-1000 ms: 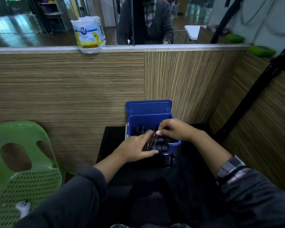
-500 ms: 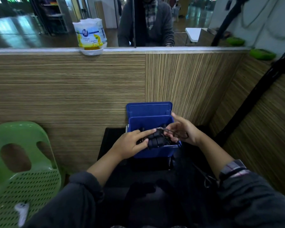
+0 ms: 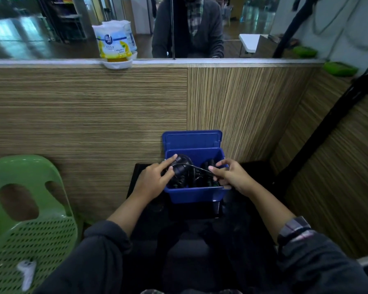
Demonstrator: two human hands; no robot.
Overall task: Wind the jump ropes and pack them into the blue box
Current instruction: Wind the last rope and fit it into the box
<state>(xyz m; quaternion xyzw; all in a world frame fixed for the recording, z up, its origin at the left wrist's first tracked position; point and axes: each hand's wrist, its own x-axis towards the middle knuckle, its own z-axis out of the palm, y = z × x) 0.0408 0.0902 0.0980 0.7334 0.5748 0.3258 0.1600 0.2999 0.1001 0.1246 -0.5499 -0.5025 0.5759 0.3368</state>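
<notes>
Both hands at the open blue box [image 3: 194,195], centre frame.
Left hand [image 3: 152,181] fingers curl around a black handle at the box's left rim; right hand [image 3: 232,177] pinches the jump ropes [image 3: 187,174] cord over the right rim. Lid upright against the wooden wall [image 3: 94,115].

Striped wood-grain partition walls [image 3: 89,115] meeting at a corner, pale ledge [image 3: 242,61] on top, green perforated plastic chair [image 3: 28,230] at left, dim glossy floor [image 3: 19,39] beyond.
</notes>
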